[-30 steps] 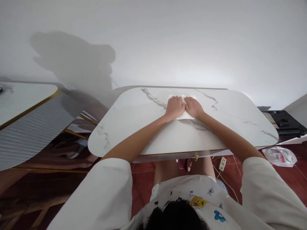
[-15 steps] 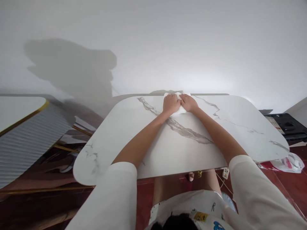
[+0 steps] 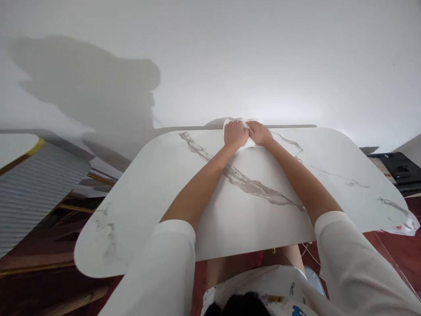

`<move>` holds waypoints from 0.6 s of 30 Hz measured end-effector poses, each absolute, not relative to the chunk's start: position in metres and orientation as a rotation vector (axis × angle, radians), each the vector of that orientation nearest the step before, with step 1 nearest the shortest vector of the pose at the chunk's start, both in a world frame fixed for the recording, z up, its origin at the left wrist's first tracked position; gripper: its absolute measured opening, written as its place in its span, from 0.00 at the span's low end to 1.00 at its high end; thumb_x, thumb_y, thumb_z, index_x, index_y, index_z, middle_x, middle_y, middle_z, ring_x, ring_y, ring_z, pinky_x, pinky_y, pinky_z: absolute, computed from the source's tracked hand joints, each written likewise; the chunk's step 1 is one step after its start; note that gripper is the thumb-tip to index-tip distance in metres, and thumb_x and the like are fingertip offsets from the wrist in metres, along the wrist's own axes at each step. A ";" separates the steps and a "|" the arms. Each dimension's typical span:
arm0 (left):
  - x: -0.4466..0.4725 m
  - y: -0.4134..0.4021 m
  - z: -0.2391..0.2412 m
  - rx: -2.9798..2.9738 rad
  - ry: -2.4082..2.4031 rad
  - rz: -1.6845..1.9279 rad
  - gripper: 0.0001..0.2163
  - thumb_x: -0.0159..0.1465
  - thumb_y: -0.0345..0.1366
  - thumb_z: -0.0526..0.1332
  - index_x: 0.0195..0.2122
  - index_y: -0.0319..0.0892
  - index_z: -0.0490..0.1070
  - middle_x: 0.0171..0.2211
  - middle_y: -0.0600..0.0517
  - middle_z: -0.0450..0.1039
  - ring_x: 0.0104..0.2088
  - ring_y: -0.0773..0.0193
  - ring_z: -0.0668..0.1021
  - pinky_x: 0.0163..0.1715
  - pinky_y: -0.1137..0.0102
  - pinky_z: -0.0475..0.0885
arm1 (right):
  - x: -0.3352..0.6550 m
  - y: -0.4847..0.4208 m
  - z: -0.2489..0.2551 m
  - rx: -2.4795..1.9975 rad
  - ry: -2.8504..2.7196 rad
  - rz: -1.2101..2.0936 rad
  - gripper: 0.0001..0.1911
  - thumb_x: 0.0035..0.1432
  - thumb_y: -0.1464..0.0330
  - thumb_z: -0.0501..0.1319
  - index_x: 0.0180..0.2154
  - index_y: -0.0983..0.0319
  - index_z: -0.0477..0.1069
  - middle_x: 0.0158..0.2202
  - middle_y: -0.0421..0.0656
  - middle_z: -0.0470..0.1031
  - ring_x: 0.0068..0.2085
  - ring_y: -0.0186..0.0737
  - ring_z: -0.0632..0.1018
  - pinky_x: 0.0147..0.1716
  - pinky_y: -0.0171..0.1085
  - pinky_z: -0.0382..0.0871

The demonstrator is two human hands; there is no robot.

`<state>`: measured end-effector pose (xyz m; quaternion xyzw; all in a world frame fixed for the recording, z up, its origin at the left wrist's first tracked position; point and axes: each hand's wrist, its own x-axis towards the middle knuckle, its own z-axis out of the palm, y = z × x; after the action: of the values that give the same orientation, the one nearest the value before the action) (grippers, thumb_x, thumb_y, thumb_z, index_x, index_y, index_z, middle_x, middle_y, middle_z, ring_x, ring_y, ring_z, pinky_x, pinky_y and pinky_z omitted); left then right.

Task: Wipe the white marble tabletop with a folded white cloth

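A white cloth [image 3: 247, 144] lies at the far edge of the white marble-patterned tabletop [image 3: 151, 184], close to the wall. My left hand [image 3: 236, 133] presses down on its left part, fingers curled over it toward the wall. Beside it, my right hand [image 3: 259, 132] grips the right part of the same cloth. The two hands touch or nearly touch at the thumbs. Both arms are stretched forward across the table, and most of the cloth is hidden under the hands.
The white wall [image 3: 279, 66] rises right behind the table. A ribbed cabinet with a gold-edged top [image 3: 39, 145] stands at the left. To the right are a black appliance [image 3: 399, 169] and a clear plastic bag [image 3: 406, 227]. Below, the floor [image 3: 391, 254] is dark red.
Both hands and the cloth have slid slightly farther forward, up to the table's wall-side edge. The view has moved closer over the table, which looks larger.
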<state>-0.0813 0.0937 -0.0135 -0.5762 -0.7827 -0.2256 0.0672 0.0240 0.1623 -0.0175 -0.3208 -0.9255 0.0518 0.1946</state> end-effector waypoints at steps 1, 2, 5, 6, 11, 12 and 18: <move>-0.080 0.096 -0.014 -1.746 -2.361 -0.675 0.17 0.65 0.33 0.48 0.49 0.37 0.71 0.50 0.39 0.73 0.54 0.48 0.71 0.56 0.55 0.62 | 0.025 0.164 -0.018 -0.910 -2.586 0.151 0.21 0.65 0.73 0.44 0.53 0.65 0.68 0.57 0.49 0.72 0.59 0.49 0.69 0.58 0.47 0.64; -0.079 0.098 -0.014 -1.758 -2.360 -0.670 0.17 0.65 0.33 0.48 0.49 0.37 0.71 0.50 0.38 0.73 0.54 0.48 0.71 0.56 0.55 0.62 | 0.026 0.166 -0.019 -0.919 -2.579 0.156 0.21 0.65 0.73 0.44 0.53 0.65 0.68 0.57 0.49 0.72 0.58 0.49 0.70 0.58 0.47 0.64; -0.075 0.101 -0.013 -1.798 -2.328 -0.648 0.17 0.65 0.33 0.48 0.48 0.37 0.71 0.50 0.38 0.73 0.54 0.48 0.71 0.56 0.55 0.62 | 0.032 0.167 -0.021 -0.944 -2.562 0.144 0.21 0.65 0.73 0.44 0.53 0.66 0.68 0.56 0.51 0.73 0.58 0.50 0.70 0.57 0.48 0.64; -0.073 0.101 -0.013 -1.812 -2.313 -0.643 0.17 0.64 0.33 0.48 0.48 0.38 0.71 0.50 0.39 0.74 0.54 0.48 0.71 0.56 0.55 0.62 | 0.034 0.167 -0.021 -0.956 -2.557 0.132 0.21 0.65 0.73 0.44 0.53 0.66 0.68 0.56 0.52 0.72 0.58 0.50 0.70 0.57 0.48 0.63; -0.061 0.094 -0.011 -1.885 -2.261 -0.651 0.16 0.64 0.33 0.49 0.49 0.38 0.71 0.50 0.40 0.73 0.55 0.49 0.71 0.56 0.56 0.63 | 0.049 0.158 -0.024 -0.987 -2.546 0.055 0.20 0.66 0.73 0.43 0.51 0.67 0.68 0.54 0.53 0.72 0.57 0.50 0.70 0.58 0.48 0.62; -0.058 0.092 -0.011 -1.897 -2.251 -0.657 0.16 0.64 0.33 0.49 0.49 0.38 0.71 0.50 0.40 0.73 0.55 0.49 0.71 0.56 0.56 0.63 | 0.052 0.156 -0.024 -0.985 -2.543 0.042 0.20 0.66 0.73 0.42 0.51 0.66 0.68 0.54 0.53 0.73 0.57 0.50 0.70 0.58 0.48 0.62; -0.044 0.075 -0.012 -1.929 -2.221 -0.691 0.17 0.65 0.34 0.49 0.51 0.37 0.70 0.52 0.39 0.72 0.56 0.50 0.70 0.57 0.57 0.62 | 0.069 0.138 -0.026 -1.013 -2.507 0.041 0.19 0.65 0.74 0.45 0.51 0.66 0.69 0.54 0.52 0.73 0.57 0.48 0.70 0.58 0.46 0.62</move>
<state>-0.0435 0.0753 -0.0118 -0.6373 -0.7336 -0.2283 0.0601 0.0693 0.1382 -0.0258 -0.3656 -0.9050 0.0150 0.2169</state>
